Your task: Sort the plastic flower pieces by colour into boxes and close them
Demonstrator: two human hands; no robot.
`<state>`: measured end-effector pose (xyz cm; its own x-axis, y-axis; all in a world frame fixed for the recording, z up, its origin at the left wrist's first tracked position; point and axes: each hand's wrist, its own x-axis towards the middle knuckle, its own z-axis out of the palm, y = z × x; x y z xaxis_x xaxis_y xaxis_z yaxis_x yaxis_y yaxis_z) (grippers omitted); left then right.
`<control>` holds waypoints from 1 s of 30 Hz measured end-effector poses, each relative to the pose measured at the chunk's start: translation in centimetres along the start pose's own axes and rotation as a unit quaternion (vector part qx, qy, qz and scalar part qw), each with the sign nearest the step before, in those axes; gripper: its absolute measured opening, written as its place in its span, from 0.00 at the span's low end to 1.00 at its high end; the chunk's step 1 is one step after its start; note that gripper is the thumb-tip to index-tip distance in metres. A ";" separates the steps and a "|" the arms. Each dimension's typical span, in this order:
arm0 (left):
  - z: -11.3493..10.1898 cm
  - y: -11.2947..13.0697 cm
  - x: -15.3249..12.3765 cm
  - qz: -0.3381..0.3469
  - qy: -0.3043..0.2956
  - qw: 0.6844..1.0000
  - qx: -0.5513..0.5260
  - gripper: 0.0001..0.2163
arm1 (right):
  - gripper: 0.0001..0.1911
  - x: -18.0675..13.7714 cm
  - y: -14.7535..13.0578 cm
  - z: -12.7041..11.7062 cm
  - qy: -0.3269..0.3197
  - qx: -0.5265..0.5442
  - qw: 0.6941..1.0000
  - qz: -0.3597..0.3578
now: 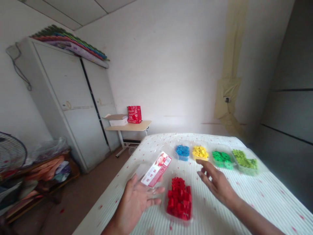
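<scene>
My left hand is palm up with its fingers spread, left of a clear plastic box of red plastic pieces. Just beyond its fingertips is a see-through plastic container with a white and red printed label; whether the thumb touches it I cannot tell. My right hand hovers over the table with fingers apart and slightly bent, holding nothing. Its fingertips are in front of the box of yellow pieces. Beside that stand boxes of blue pieces, green pieces and light green pieces.
A white ribbed cover with small red marks lies over the table. Behind are a small desk with a red bag and a cardboard box. At left stand a grey cabinet and a fan.
</scene>
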<state>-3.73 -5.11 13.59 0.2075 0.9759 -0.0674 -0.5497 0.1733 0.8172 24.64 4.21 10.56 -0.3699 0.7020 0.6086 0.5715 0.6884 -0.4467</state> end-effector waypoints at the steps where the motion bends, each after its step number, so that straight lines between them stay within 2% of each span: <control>1: 0.7 -0.2 -0.3 -0.019 -0.025 0.999 -0.025 0.31 | 0.20 1.1 -1.6 0.0 0.010 0.033 0.999 0.004; 3: 1.6 -0.7 -0.7 -0.054 -0.057 0.996 -0.044 0.33 | 0.22 3.0 -4.3 0.2 0.020 0.096 0.995 0.004; 5: 2.1 -1.1 -0.9 -0.077 -0.059 0.995 -0.025 0.34 | 0.20 4.4 -5.7 0.7 0.026 0.135 0.990 -0.002; 8: 1.7 -1.8 -0.7 -0.061 0.017 0.993 0.102 0.29 | 0.17 5.4 -5.4 1.7 0.034 0.145 0.989 0.018; 10: 0.9 -2.5 -0.2 -0.036 0.084 0.968 0.234 0.23 | 0.16 5.4 -4.2 2.3 -0.003 0.128 0.991 0.051; 13: -0.3 -4.0 0.7 0.000 0.145 0.892 0.428 0.18 | 0.16 4.9 -2.1 3.2 -0.094 0.074 0.988 0.095; 16: -0.8 -5.5 1.2 0.050 0.182 0.772 0.607 0.13 | 0.15 4.2 -0.5 4.0 -0.136 0.016 0.985 0.107; 18: -0.7 -6.0 1.4 0.061 0.199 0.695 0.688 0.12 | 0.15 3.9 0.1 4.4 -0.150 -0.016 0.983 0.108; 19: -0.6 -6.2 1.4 0.060 0.206 0.670 0.711 0.12 | 0.15 3.9 0.4 4.7 -0.157 -0.031 0.981 0.110; 21: -0.4 -6.4 1.5 0.052 0.213 0.649 0.729 0.11 | 0.14 3.9 0.8 5.0 -0.171 -0.053 0.977 0.114; 23: -0.5 -6.6 1.6 0.050 0.216 0.658 0.719 0.10 | 0.14 4.0 1.1 5.3 -0.182 -0.049 0.974 0.123; 24: -0.7 -6.7 1.8 0.048 0.215 0.677 0.703 0.10 | 0.13 4.0 1.2 5.5 -0.185 -0.036 0.974 0.129; 25: -1.0 -6.9 1.9 0.042 0.213 0.704 0.676 0.10 | 0.13 4.0 1.4 5.6 -0.183 -0.018 0.974 0.135; 27: -1.7 -7.3 2.3 0.016 0.204 0.779 0.593 0.11 | 0.11 4.0 1.8 6.0 -0.173 0.028 0.972 0.157; 30: -2.6 -7.7 3.0 -0.029 0.198 0.884 0.422 0.18 | 0.08 3.7 2.4 6.7 -0.161 0.101 0.953 0.236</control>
<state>-1.00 -3.19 5.60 -0.1770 0.9674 -0.1810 0.2877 0.2268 0.9305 19.74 9.67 7.41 -0.3302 0.9396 0.0897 0.5900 0.2797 -0.7574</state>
